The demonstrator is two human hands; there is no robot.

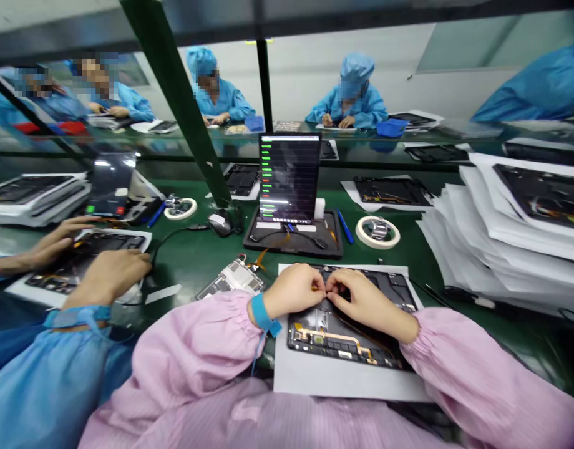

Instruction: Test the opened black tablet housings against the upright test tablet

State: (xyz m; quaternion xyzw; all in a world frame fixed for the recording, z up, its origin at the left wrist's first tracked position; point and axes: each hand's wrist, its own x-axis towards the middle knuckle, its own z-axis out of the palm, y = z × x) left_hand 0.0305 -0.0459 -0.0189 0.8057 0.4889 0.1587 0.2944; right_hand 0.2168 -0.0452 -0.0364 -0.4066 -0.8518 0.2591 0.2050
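A black tablet housing (331, 324) with orange flex cables along its near edge lies on a white paper sheet (343, 380) in front of me. Both my hands meet over its upper middle, fingertips almost touching. My left hand (294, 290), with a blue wrist strap, is closed in a pinch. My right hand (362, 299) pinches just beside it. Whatever sits between the fingertips is too small or hidden to make out. Left of the housing rests a silver circuit board (238, 277) with an orange flex cable.
A lit tablet screen (289, 178) stands in a black tray (294, 246) beyond my hands. A tape roll (377, 232) and blue pen (345, 226) lie nearby. Papered housings form a tall stack (483, 237) at right. A co-worker's hands (111, 274) work at left.
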